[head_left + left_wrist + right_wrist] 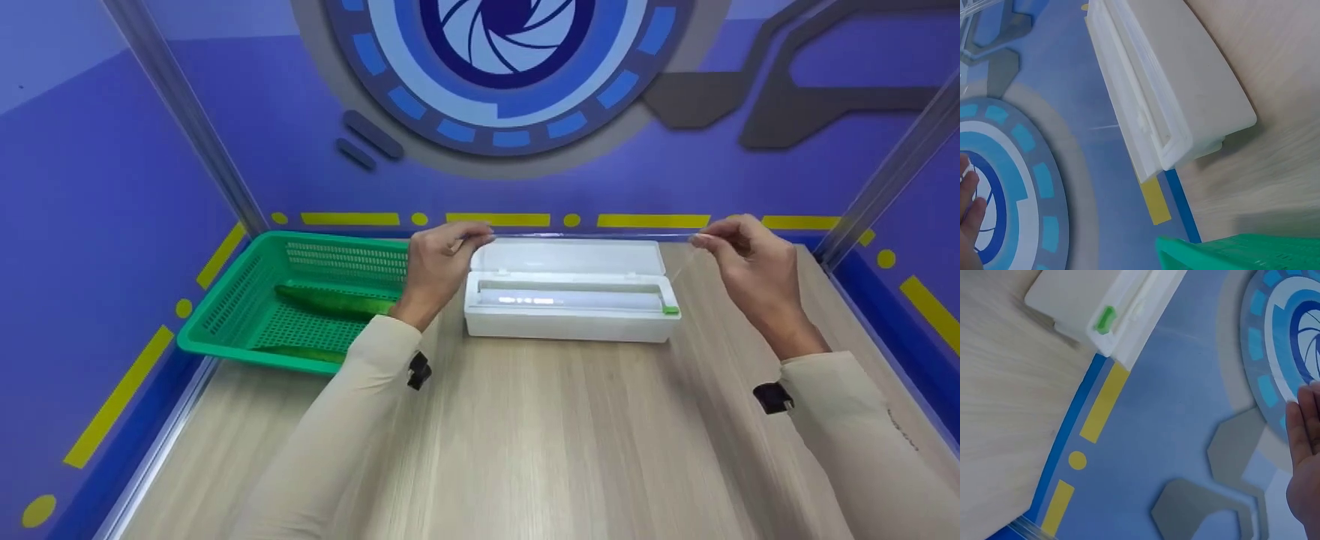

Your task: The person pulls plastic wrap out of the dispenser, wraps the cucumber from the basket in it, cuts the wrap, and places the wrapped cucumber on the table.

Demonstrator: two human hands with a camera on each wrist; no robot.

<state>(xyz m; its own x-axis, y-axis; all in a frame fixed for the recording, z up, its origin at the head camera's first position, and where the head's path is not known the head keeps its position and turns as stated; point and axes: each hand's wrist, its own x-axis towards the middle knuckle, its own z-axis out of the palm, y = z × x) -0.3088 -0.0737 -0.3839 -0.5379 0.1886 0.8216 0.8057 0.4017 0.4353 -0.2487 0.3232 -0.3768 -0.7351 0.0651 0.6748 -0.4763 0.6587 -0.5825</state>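
Note:
A sheet of clear cling film (585, 236) spans between both hands above the white cling film dispenser box (570, 328). My left hand (439, 262) pinches one corner between thumb and fingertips, and my right hand (757, 266) pinches the other. The box's lid (568, 257) stands raised at the back, showing the film roll (566, 298) inside. A green slider (670, 310) sits at the box's right end. In the wrist views, fingers of the left hand (970, 214) and right hand (1306, 450) show at the frame edges.
Left of the box stands a green plastic basket (262, 358) with two cucumbers (330, 302) in it, partly behind the left arm. A blue printed wall (525, 187) rises close behind the box. Side panels border the wooden table (555, 435).

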